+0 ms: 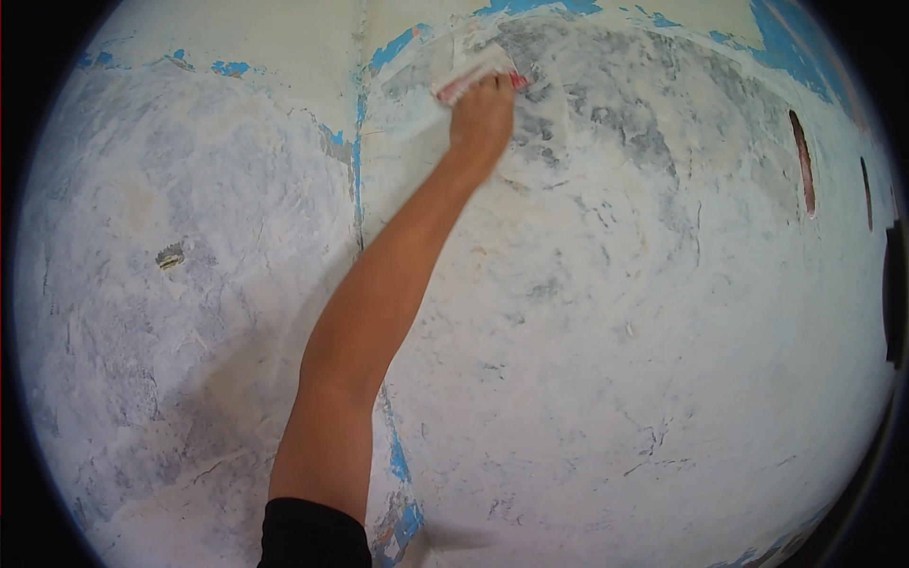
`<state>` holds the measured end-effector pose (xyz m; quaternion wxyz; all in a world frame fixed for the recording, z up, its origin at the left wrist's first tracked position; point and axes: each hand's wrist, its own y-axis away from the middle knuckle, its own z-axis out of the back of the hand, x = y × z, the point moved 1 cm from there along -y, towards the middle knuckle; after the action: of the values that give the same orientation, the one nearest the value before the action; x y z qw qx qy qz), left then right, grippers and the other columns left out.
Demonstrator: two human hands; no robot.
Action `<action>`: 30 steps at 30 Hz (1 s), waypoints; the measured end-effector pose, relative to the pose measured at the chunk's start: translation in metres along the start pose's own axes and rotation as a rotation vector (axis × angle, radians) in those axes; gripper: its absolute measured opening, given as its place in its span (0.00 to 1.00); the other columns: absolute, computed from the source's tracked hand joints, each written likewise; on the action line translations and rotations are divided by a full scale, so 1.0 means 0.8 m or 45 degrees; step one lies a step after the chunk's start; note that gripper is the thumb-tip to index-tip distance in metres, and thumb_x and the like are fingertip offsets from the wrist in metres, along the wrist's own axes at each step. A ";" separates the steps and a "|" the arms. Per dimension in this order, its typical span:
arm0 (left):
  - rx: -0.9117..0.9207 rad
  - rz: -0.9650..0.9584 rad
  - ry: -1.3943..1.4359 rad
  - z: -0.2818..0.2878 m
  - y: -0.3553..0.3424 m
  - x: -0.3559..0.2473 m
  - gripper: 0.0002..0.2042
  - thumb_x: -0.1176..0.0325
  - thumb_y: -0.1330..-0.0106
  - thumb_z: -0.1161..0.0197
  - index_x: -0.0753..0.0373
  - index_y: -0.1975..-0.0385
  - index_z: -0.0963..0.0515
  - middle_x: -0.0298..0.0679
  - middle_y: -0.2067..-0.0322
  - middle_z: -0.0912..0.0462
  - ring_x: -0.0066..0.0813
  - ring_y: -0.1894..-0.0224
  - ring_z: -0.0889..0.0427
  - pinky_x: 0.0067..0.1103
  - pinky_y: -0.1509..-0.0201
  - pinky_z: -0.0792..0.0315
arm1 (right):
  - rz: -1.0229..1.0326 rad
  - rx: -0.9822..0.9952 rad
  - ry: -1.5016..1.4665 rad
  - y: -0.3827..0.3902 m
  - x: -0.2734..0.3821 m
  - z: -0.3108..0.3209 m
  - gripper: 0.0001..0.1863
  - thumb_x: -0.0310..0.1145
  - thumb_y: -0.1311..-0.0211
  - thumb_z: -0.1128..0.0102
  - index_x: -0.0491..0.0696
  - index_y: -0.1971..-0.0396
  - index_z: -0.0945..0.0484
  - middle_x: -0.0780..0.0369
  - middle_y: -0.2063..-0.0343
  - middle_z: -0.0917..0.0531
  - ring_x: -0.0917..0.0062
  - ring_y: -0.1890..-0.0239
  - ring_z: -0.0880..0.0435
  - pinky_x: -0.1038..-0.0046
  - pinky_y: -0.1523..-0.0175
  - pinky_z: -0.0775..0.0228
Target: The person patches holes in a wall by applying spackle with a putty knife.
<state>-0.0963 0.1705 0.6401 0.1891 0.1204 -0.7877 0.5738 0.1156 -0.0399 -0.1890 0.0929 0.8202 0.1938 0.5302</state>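
Note:
My left hand (pixel 483 118), on a raised bare arm, reaches to the upper part of the wall. Its fingers are closed around the red back edge of a wide putty knife (pixel 464 80). The pale blade, somewhat blurred, lies at or very near the wall surface; exact contact cannot be made out. Around it the plastered wall (pixel 568 331) is coated in uneven white filler, with dark grey patches (pixel 630 123) showing just right of the knife. My right hand is out of view.
An inside corner (pixel 359 170) with blue paint remnants runs down left of the knife. The left wall (pixel 189 360) has a small hole (pixel 169 256). Two narrow slots, the larger slot (pixel 803 163) and a thinner slot (pixel 865 192), cut the wall at right. Cream paint (pixel 246 33) borders the top.

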 end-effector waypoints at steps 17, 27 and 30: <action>0.140 0.406 0.123 0.054 0.005 0.045 0.24 0.82 0.43 0.40 0.60 0.44 0.18 0.53 0.58 0.13 0.53 0.55 0.13 0.37 0.49 0.19 | -0.248 0.074 -0.334 0.109 0.082 -0.044 0.47 0.57 0.29 0.41 0.64 0.21 0.60 0.50 0.26 0.46 0.48 0.31 0.35 0.46 0.45 0.22; 0.096 0.004 0.317 0.133 0.209 -0.065 0.27 0.88 0.46 0.42 0.63 0.44 0.19 0.45 0.47 0.16 0.44 0.43 0.18 0.33 0.40 0.22 | 0.092 0.044 -0.043 0.092 0.110 -0.046 0.51 0.58 0.31 0.40 0.52 0.22 0.61 0.51 0.25 0.52 0.51 0.26 0.44 0.40 0.41 0.25; 0.179 0.116 0.522 0.196 0.261 -0.092 0.25 0.89 0.44 0.43 0.64 0.46 0.18 0.46 0.49 0.14 0.44 0.45 0.16 0.32 0.42 0.20 | 0.104 -0.004 0.011 0.068 0.107 -0.040 0.33 0.58 0.24 0.51 0.56 0.30 0.46 0.60 0.32 0.35 0.62 0.35 0.27 0.50 0.45 0.23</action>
<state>-0.1400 0.0853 0.3863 0.3105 -0.0216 -0.6954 0.6478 0.1299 -0.0552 -0.0849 0.0717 0.8250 0.1598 0.5373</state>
